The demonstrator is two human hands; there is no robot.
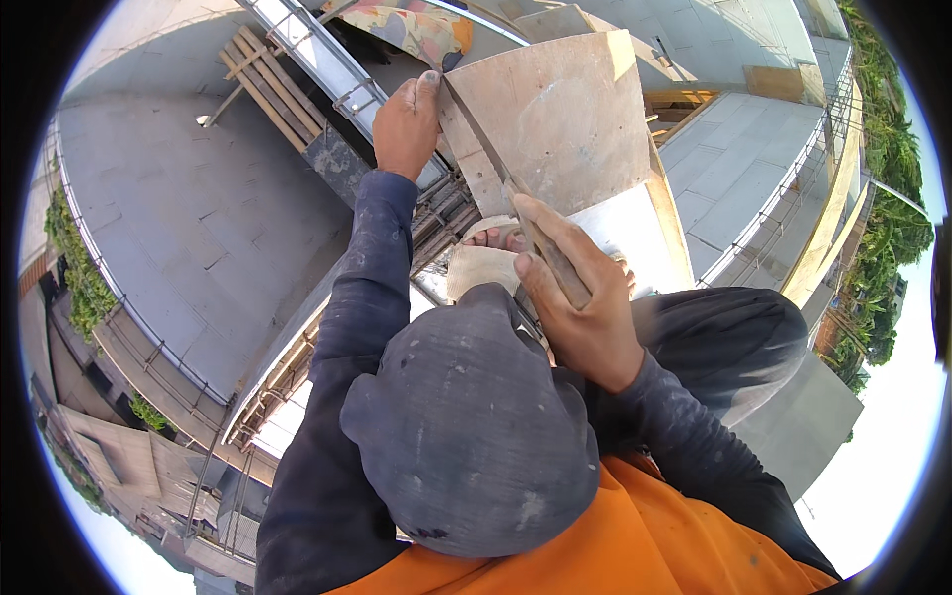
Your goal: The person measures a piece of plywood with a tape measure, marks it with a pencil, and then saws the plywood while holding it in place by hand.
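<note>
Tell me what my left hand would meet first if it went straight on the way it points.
Probably the orange, pink and yellow patterned cloth, next in line past the left hand; depth is unclear, so the hand might pass above it.

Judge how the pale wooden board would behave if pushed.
The wooden board would probably stay stiff, judging by its broad, plywood-like sheet. Being flat, it seems apt to slide rather than roll. Pale smudges hint at dust, so its face may feel slippery.
</note>
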